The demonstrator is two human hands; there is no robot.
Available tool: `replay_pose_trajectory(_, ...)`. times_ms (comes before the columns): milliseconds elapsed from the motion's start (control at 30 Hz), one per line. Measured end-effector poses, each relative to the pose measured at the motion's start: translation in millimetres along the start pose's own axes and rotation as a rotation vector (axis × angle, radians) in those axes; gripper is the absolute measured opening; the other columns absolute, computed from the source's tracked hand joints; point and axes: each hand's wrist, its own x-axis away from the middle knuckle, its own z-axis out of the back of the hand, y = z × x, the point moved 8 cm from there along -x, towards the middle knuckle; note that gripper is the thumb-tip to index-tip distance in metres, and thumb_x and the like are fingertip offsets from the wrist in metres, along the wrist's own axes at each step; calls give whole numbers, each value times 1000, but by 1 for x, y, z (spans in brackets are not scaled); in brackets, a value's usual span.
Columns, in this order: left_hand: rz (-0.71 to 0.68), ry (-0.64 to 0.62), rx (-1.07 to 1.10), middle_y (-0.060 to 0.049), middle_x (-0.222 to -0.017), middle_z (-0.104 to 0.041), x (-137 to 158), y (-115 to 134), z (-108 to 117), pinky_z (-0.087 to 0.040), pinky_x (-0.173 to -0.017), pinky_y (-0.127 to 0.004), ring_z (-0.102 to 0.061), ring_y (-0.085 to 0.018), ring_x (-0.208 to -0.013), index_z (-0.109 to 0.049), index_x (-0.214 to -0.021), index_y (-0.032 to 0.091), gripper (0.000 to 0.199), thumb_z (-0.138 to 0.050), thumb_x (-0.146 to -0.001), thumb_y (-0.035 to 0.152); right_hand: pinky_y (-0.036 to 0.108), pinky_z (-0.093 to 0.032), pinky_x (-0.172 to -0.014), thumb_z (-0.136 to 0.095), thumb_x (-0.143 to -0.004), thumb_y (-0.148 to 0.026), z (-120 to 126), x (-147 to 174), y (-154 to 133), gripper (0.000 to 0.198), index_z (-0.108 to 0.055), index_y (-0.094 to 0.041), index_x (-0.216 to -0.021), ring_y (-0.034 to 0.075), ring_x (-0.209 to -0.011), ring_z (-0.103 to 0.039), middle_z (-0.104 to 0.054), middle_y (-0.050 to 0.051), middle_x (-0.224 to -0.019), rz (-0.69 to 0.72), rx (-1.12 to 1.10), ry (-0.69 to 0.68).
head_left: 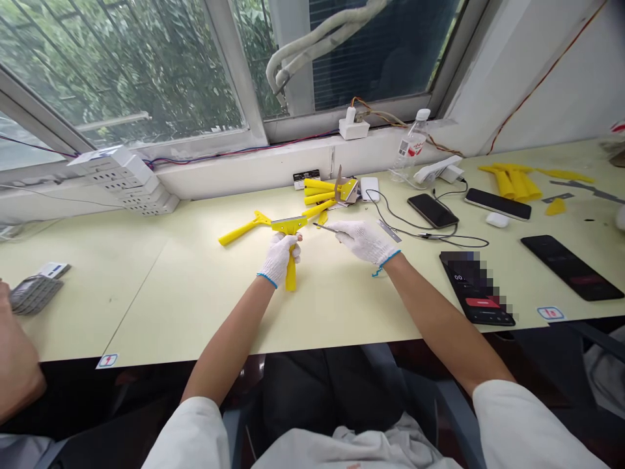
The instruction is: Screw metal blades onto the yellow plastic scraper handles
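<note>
My left hand (pixel 280 257), in a white knit glove with a blue cuff, is closed round the handle of a yellow scraper (pixel 290 227). The scraper stands head up, with a metal blade along its top edge. My right hand (pixel 366 241), gloved the same way, grips a thin screwdriver (pixel 324 227) whose tip points left towards the scraper, apart from it. Left of the scraper lies a yellow scraper handle (pixel 244 229). Just behind my hands is a pile of yellow scrapers (pixel 322 192). A loose metal blade (pixel 389 230) lies beside my right hand.
Several phones, among them a lit one (pixel 476 293), lie on the right with a charging cable (pixel 469 242). A water bottle (pixel 413 146) and a power strip (pixel 438 169) stand behind. More yellow parts (pixel 512 182) are at far right. White boxes (pixel 129 182) stand left. A person's arm (pixel 17 358) rests at far left.
</note>
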Motion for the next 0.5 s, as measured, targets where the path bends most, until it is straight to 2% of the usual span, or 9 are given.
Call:
replay_pose_trajectory(67, -45, 1, -72, 1, -83, -61, 1, 6, 0, -41, -46, -24, -45, -8, -52, -63, -93, 20, 24, -71, -72, 27, 48, -63, -113, -69, -111, -43, -2, -2, -9, 38, -76, -14, -135, 24, -124, -76, -76, 11, -135, 44, -36, -3)
replay_pose_trajectory(133, -65, -15, -122, 1, -77, -59, 3, 9, -3, -39, -46, -24, -44, -8, -51, -63, -89, 20, 19, -70, -73, 28, 44, -62, -115, -67, -112, -39, -5, -5, -15, 34, -79, -14, -132, 22, -127, -75, -77, 12, -138, 75, -66, 5)
replay_pose_trajectory(200, -83, -32, -145, 0, -80, -62, 5, 10, -7, -39, -47, -25, -44, -9, -50, -64, -87, 19, 17, -69, -73, 28, 27, -58, -113, -54, -115, -35, -10, -7, -18, 39, -86, -12, -114, 18, -130, -75, -81, 9, -134, 94, -90, 12)
replay_pose_trajectory(233, -92, -38, -149, -1, -83, -64, 7, 11, -9, -39, -47, -26, -45, -8, -50, -64, -86, 19, 17, -68, -73, 28, 19, -55, -107, -41, -115, -33, -13, -8, -18, 54, -87, -11, -96, 16, -130, -75, -83, 6, -128, 101, -99, 22)
replay_pose_trajectory(300, -105, -46, -149, -3, -89, -67, 9, 12, -11, -39, -47, -27, -44, -8, -49, -64, -85, 19, 15, -68, -73, 27, 14, -50, -88, -11, -108, -28, -15, -10, -19, 83, -72, -12, -54, 13, -126, -75, -85, 2, -109, 119, -118, 92)
replay_pose_trajectory(333, -107, -46, -146, -3, -88, -67, 10, 12, -12, -39, -47, -27, -44, -8, -49, -64, -85, 19, 14, -68, -74, 27, 17, -48, -79, -1, -102, -24, -14, -11, -20, 84, -55, -13, -39, 12, -121, -76, -83, 2, -99, 132, -130, 153)
replay_pose_trajectory(400, -103, -44, -145, -2, -79, -64, 11, 11, -13, -37, -47, -26, -42, -9, -48, -65, -84, 19, 13, -68, -75, 27, 23, -45, -67, 8, -92, -20, -10, -11, -21, 74, -25, -14, -26, 11, -109, -77, -79, 6, -84, 159, -165, 289)
replay_pose_trajectory(433, -100, -43, -146, -1, -74, -60, 11, 11, -13, -36, -47, -26, -42, -9, -48, -65, -84, 19, 12, -68, -75, 27, 25, -43, -64, 6, -90, -20, -7, -10, -20, 70, -19, -14, -25, 10, -105, -78, -77, 8, -80, 166, -189, 342)
replay_pose_trajectory(500, -96, -40, -148, 1, -66, -54, 11, 11, -12, -35, -48, -26, -42, -10, -48, -66, -85, 19, 12, -69, -76, 27, 27, -42, -62, -1, -91, -22, -4, -10, -19, 70, -19, -13, -25, 11, -99, -79, -77, 10, -78, 162, -229, 378)
